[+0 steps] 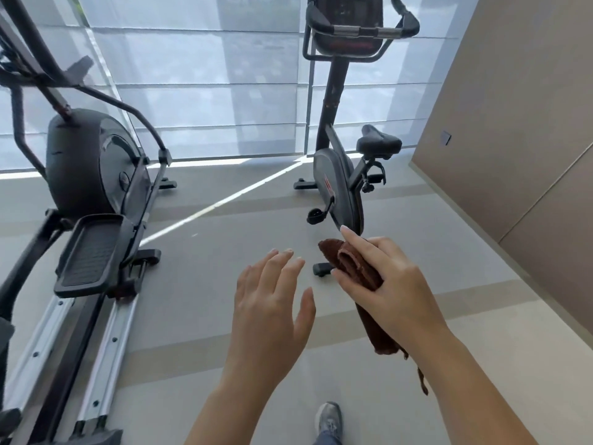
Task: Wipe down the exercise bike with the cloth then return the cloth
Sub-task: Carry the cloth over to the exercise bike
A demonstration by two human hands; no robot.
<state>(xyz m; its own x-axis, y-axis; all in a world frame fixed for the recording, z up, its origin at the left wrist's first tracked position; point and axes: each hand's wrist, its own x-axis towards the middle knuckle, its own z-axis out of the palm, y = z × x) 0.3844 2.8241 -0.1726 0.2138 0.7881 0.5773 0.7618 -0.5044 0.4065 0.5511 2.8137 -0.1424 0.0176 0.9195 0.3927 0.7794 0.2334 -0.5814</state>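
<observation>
Two bare hands are reaching forward over the floor point(224, 226), the forearms entering from the lower edge of the view.

- Left hand point(272, 300): hovering with its back turned up, fingers lying straight and slightly spread, holding and touching nothing.
- Right hand point(391, 281): thumb and fingers curling round a brown cloth point(349, 261), index finger stretching out over its top.
- The cloth is hanging folded below the palm, a loose end trailing beside the wrist.
- Exercise bike point(337, 184): standing upright beyond the right hand, by the blinds point(208, 91), apart from the cloth.
- Elliptical trainer point(93, 162): standing at left.
- One grey shoe point(329, 419): showing between the forearms.
</observation>
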